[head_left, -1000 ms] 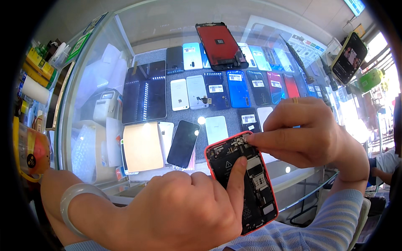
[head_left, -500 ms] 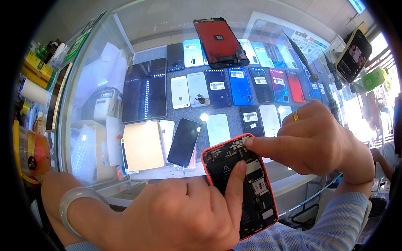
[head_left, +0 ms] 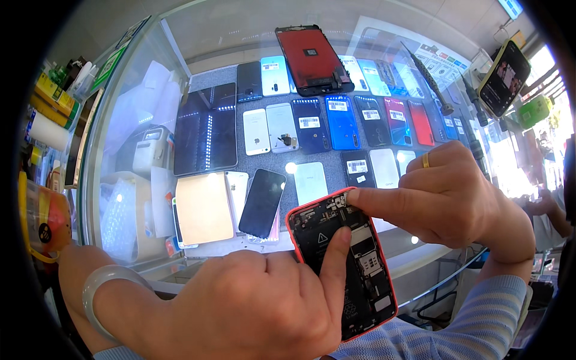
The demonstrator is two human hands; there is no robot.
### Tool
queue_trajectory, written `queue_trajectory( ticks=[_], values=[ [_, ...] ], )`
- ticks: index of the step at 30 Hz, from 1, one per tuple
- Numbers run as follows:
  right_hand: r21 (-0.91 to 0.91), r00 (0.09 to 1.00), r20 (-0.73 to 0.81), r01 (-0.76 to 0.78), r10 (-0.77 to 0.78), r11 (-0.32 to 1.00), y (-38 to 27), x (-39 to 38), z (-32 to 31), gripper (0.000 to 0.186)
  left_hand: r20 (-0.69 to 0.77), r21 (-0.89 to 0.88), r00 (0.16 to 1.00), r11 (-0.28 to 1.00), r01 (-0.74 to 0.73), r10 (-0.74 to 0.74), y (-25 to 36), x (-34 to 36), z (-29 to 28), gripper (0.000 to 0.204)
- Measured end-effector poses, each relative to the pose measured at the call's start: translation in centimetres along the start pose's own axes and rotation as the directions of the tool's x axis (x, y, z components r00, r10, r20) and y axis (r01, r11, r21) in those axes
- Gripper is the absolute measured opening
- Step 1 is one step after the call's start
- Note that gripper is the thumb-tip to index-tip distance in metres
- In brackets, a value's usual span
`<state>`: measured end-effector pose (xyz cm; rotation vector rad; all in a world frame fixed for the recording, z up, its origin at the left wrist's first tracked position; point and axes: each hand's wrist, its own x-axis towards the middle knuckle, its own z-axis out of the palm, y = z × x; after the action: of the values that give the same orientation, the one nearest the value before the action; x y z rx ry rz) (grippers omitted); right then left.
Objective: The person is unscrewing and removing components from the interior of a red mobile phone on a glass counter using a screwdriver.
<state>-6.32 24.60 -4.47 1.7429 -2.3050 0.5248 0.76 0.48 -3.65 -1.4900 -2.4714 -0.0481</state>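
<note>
An opened phone (head_left: pixel 366 282) in a red frame shows its black battery and inner parts, its screen off. My left hand (head_left: pixel 258 306) grips it at the lower left, the thumb lying across the battery near the middle. Closed at the upper right corner, my right hand (head_left: pixel 444 201) presses its index fingertip on the metal parts there; its other fingers are curled, and whether its thumb is under the phone is hidden. A black phone (head_left: pixel 262 204) lies on the glass counter just beyond my left hand. Farther off rests a separate screen assembly (head_left: pixel 313 63) with a red back.
Under the counter glass (head_left: pixel 210 66) several phones are laid out in rows. A beige pad (head_left: pixel 204 210) lies beside the black phone. Screwdrivers (head_left: pixel 427 75) lie at the right, near a propped phone (head_left: pixel 505 78) with a lit screen. Another person's hand (head_left: pixel 546 207) shows at the far right.
Both hands keep their hold and the fingertip stays at the same corner. The opened phone has shifted very slightly up and left in view. The other person's hand at far right has moved.
</note>
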Motion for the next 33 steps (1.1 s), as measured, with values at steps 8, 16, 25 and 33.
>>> queue_trajectory(
  ticks=[8,16,25,33],
  values=[
    [-0.24,0.996,0.093,0.012,0.011,0.971,-2.3,0.3,-0.4,0.053,0.034,-0.023,0.999,1.0,0.009,-0.008,0.0,-0.3,0.1,0.039],
    [-0.234,0.999,0.023,-0.028,0.034,0.972,-2.3,0.5,0.1,0.047,0.078,-0.074,0.997,0.997,-0.014,0.02,-0.5,0.5,-0.6,0.036],
    [0.291,0.957,0.005,-0.279,0.29,0.915,-0.8,1.1,-0.4,0.022,-0.011,-0.186,0.998,0.98,-0.069,0.068,-0.3,-0.1,0.0,0.028],
    [0.477,0.946,0.092,-0.316,0.311,0.82,-0.5,1.0,-0.5,0.015,-0.006,-0.178,0.994,0.978,-0.108,0.109,-0.6,-0.2,0.2,0.031]
  ],
)
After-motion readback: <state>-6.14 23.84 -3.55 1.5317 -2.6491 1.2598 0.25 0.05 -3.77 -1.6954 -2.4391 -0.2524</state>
